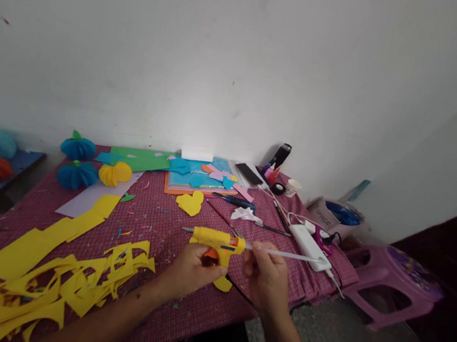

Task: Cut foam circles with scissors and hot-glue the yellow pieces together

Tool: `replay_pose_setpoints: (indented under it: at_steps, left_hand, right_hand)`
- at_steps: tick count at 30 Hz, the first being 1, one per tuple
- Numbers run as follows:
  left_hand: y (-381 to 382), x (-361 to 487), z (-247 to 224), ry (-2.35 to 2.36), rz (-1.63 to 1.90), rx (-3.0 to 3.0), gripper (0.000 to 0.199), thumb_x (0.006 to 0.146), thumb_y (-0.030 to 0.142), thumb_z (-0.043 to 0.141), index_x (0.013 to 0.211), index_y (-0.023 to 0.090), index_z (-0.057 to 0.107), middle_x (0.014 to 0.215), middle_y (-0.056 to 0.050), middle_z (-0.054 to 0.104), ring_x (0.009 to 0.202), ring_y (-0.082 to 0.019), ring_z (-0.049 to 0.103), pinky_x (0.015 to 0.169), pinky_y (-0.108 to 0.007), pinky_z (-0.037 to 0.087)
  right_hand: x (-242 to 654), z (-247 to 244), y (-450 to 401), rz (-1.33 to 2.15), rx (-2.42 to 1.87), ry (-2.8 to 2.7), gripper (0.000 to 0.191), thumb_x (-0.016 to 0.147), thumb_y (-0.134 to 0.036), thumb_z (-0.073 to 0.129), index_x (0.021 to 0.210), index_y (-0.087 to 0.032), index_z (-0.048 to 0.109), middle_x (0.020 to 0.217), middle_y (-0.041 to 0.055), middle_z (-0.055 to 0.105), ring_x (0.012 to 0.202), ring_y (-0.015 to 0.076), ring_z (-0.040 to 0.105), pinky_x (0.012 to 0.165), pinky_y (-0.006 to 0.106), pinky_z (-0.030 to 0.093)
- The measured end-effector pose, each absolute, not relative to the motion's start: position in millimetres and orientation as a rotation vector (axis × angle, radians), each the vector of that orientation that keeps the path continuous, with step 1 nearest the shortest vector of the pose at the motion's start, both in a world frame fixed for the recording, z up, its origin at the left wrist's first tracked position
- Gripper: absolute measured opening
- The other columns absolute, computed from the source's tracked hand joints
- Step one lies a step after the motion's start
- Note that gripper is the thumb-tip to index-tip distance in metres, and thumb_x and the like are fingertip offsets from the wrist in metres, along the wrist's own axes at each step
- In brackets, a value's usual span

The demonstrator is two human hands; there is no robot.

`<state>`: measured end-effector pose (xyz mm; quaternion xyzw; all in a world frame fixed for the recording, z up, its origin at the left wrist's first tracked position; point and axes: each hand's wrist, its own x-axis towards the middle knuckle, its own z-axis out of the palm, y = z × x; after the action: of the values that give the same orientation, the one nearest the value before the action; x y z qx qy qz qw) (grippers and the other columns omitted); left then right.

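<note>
A yellow glue gun [211, 236] is held level above the table, its nozzle pointing left. My left hand [193, 272] is closed around its handle near the orange trigger. At the back end of the gun, my right hand [267, 275] pinches a long, whitish glue stick [291, 255] that lines up with the gun's rear. Whether the stick's tip sits inside the gun is hard to make out. Beneath the gun, part of a yellow cut-out [222, 283] shows on the cloth. Another stack of yellow cut-outs [190, 203] lies just beyond.
Yellow scraps [73, 285] cover the table's left front. Paper pumpkins [77, 174] stand at the back left. A white power strip [309, 246] with cables lies right, near a paper cup [293, 187] and black bottle [281, 155]. A pink stool [392, 280] stands beside the table.
</note>
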<state>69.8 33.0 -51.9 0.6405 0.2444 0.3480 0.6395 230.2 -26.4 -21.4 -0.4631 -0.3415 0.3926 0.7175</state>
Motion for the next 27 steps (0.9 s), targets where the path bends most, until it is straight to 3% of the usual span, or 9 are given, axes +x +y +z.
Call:
replay_pose_setpoints:
  at_steps: [4, 8, 13, 18, 23, 27]
  left_hand:
    - [34.6, 70.2, -53.0, 0.512, 0.795, 1.405, 0.020, 0.077, 0.024, 0.068, 0.095, 0.016, 0.069, 0.090, -0.003, 0.069, 0.081, -0.017, 0.062, 0.075, -0.028, 0.048]
    - [34.8, 69.7, -50.1, 0.456, 0.801, 1.319, 0.027, 0.075, 0.024, 0.072, 0.101, 0.017, 0.070, 0.098, -0.004, 0.071, 0.089, -0.019, 0.063, 0.082, -0.031, 0.048]
    - [32.9, 68.7, -51.8, 0.381, 0.726, 1.256, 0.029, 0.076, 0.027, 0.074, 0.103, 0.016, 0.070, 0.096, -0.004, 0.070, 0.086, -0.018, 0.063, 0.080, -0.030, 0.048]
    - [31.1, 69.9, -55.4, 0.351, 0.586, 1.304, 0.027, 0.074, 0.031, 0.076, 0.095, 0.014, 0.071, 0.088, -0.003, 0.069, 0.080, -0.016, 0.062, 0.077, -0.029, 0.047]
    - [53.8, 51.2, -37.1, 0.407, 0.419, 1.607, 0.024, 0.082, 0.032, 0.066, 0.098, 0.017, 0.073, 0.090, -0.003, 0.071, 0.079, -0.015, 0.062, 0.072, -0.026, 0.046]
    - [91.6, 17.5, -20.6, 0.777, 0.552, 2.058, 0.018, 0.084, 0.023, 0.054, 0.085, 0.017, 0.072, 0.082, -0.002, 0.070, 0.074, -0.014, 0.060, 0.067, -0.024, 0.043]
  right_hand:
    - [229.8, -26.0, -26.5, 0.934, -1.002, -0.783, 0.029, 0.087, -0.040, 0.069, 0.071, -0.017, 0.063, 0.062, -0.0003, 0.061, 0.048, 0.0088, 0.049, 0.045, 0.020, 0.036]
    - [232.1, -31.5, -27.3, 0.977, -0.970, -0.860, 0.023, 0.087, -0.040, 0.069, 0.093, -0.018, 0.072, 0.083, 0.0045, 0.070, 0.072, 0.0164, 0.063, 0.068, 0.028, 0.050]
    - [230.4, -30.6, -29.2, 1.224, -0.930, -1.186, 0.034, 0.086, -0.038, 0.070, 0.114, -0.020, 0.071, 0.114, 0.0099, 0.072, 0.103, 0.0282, 0.065, 0.094, 0.042, 0.048]
    - [221.9, -37.8, -30.5, 1.347, -0.960, -1.193, 0.034, 0.088, -0.036, 0.068, 0.119, -0.022, 0.069, 0.115, 0.0086, 0.072, 0.104, 0.0277, 0.066, 0.093, 0.042, 0.049]
    - [232.3, -31.2, -26.8, 1.226, -1.056, -1.051, 0.027, 0.086, -0.038, 0.069, 0.108, -0.022, 0.073, 0.109, 0.0084, 0.073, 0.095, 0.0259, 0.069, 0.084, 0.037, 0.052]
    - [261.8, -10.0, -19.1, 1.132, -1.136, -1.060, 0.026, 0.086, -0.036, 0.068, 0.106, -0.022, 0.071, 0.108, 0.0081, 0.072, 0.085, 0.0217, 0.067, 0.076, 0.034, 0.052]
